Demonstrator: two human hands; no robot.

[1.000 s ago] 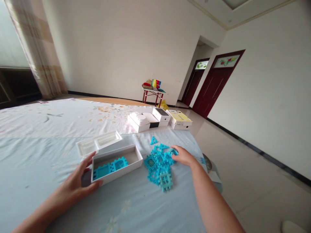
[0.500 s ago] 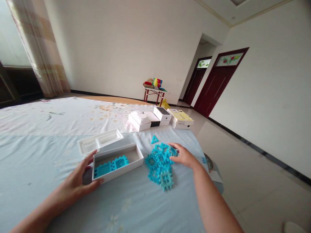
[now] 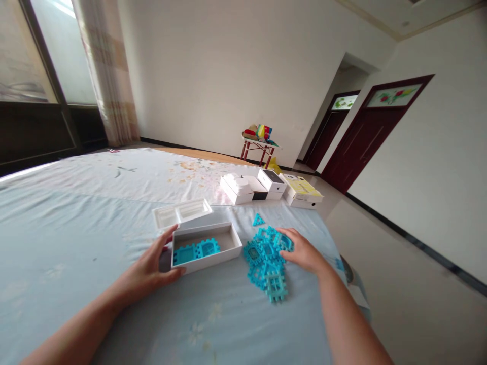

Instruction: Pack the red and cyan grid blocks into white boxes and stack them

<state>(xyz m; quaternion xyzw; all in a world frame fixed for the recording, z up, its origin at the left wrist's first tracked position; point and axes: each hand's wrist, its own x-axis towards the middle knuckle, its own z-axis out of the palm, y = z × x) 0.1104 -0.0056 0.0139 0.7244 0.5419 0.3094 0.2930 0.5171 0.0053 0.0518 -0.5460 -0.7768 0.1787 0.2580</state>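
Observation:
My left hand [image 3: 155, 266] grips the left end of an open white box [image 3: 213, 261], thumb along the near wall and fingers at the far corner. Inside lie blue interlocking plastic tiles [image 3: 198, 250], flat and side by side. To the right of the box, a heap of similar blue tiles [image 3: 264, 258] rests on the cloth. At the heap's right edge my right hand [image 3: 300, 249] has thumb and fingers closed around a blue tile [image 3: 285, 242]. A small triangular piece [image 3: 258, 219] lies alone just beyond the heap.
A clear plastic tray [image 3: 182, 213] lies behind the box. Farther back stand white boxes [image 3: 238, 190], a black-topped phone box [image 3: 271, 180] and a yellow-and-white box [image 3: 302, 191]. The table's right edge [image 3: 335, 238] runs beyond my right hand.
My view has swung left, so everything appears farther right in the picture. Both hands keep about the same places, at the box and at the heap's right edge.

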